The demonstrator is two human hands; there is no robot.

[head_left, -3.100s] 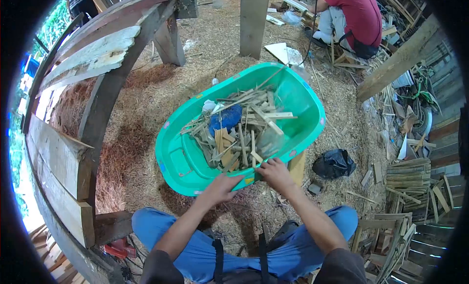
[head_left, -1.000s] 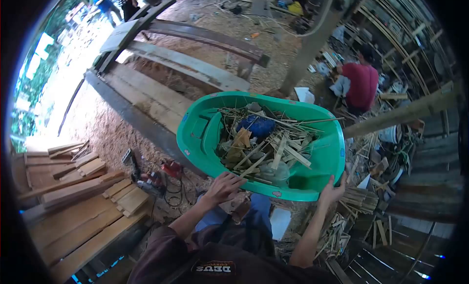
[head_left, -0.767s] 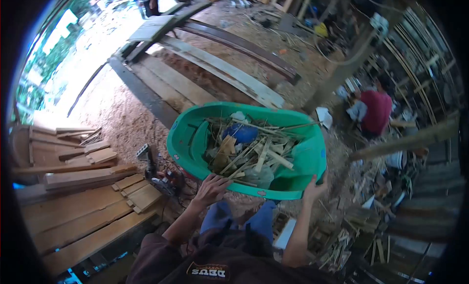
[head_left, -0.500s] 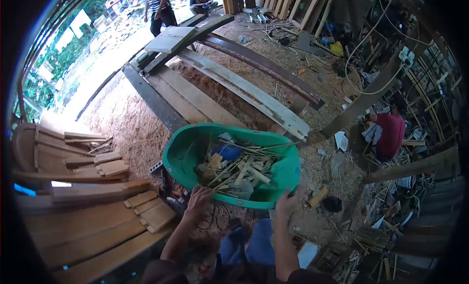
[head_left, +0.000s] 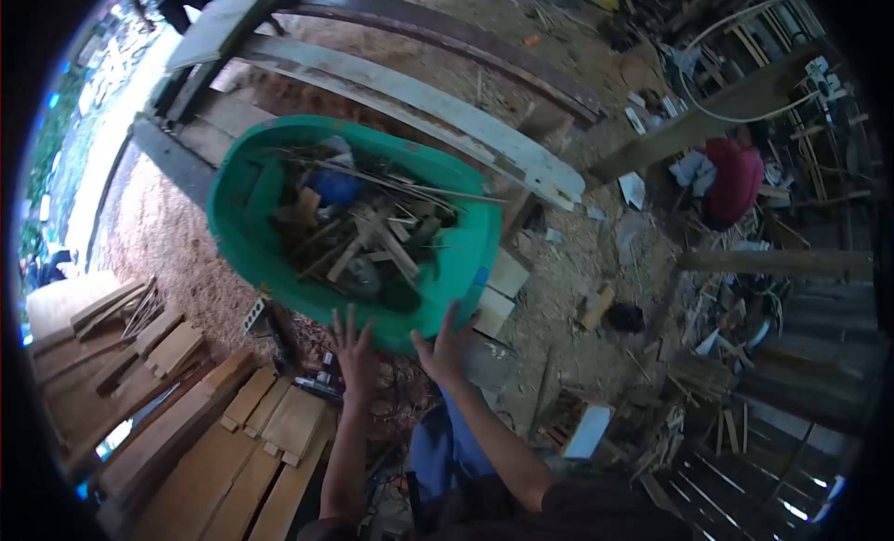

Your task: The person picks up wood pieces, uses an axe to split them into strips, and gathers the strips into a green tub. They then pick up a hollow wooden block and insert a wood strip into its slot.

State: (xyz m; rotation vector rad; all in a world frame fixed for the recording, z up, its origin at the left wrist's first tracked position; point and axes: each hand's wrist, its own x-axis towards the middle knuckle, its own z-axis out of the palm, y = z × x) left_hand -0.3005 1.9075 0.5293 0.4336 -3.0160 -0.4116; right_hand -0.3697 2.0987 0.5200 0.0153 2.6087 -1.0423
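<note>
No text, label, brand, number or sign could be read anywhere in this view. The green tub (head_left: 279,252) carried a few small coloured stickers on its rim, but they were too small and blurred to show any writing. The dark shirt (head_left: 577,518) at the bottom edge showed no print that could be made out.
</note>
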